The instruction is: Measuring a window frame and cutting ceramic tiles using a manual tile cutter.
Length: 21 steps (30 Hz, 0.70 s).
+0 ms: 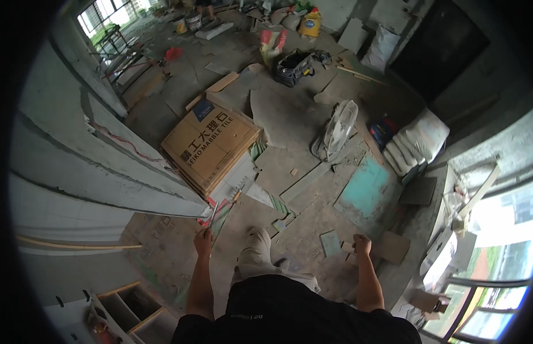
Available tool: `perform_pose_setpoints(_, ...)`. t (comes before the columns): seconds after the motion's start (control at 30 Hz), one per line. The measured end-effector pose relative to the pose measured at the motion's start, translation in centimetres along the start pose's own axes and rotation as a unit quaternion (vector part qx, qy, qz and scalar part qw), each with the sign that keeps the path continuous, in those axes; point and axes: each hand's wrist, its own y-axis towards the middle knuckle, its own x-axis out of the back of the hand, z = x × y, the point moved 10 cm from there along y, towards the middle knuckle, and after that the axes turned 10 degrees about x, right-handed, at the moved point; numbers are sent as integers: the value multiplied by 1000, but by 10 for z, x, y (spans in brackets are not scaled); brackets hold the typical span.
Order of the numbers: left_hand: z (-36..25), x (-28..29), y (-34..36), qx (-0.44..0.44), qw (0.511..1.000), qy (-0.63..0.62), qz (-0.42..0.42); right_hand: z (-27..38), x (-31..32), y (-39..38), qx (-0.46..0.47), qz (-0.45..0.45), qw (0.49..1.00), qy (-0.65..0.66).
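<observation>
My left hand (203, 243) is closed around a slim, grey, stick-like tool (214, 214), which points up and away beside the wall corner. Its exact kind is too small to tell. Out to the right, my right hand (363, 245) is closed on a small pale flat piece (347, 247) that juts from the fingers toward the left. Ahead of my left hand lies a stack of flat brown cardboard boxes (212, 152), with another tool with an orange handle (237, 196) at its near edge. A small grey-green slab (330, 243) rests on the floor left of my right hand.
A turquoise board (365, 184) lies on the dusty floor. Beyond it are a clear plastic bag (338, 131), a black tool bag (294, 67) and white sacks (418, 140). A wooden-framed cabinet (129, 304) stands lower left; a window ledge (429, 221) runs along the right.
</observation>
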Motion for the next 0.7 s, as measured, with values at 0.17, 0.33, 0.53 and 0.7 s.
perform_pose_setpoints(0.17,-41,-106,102,83,984,-158,-19,238,-130,215,266,54,934,-234)
perform_pose_setpoints(0.33,-4,-166,169,364,910,-195,16,221,-191,325,134,146,962,-189)
perform_pose_setpoints(0.53,-134,-125,374,282,957,-50,50,248,-258,312,-207,157,965,-31)
perform_pose_setpoints(0.7,-307,-98,592,254,932,-250,-63,307,-333,452,-110,248,918,-290)
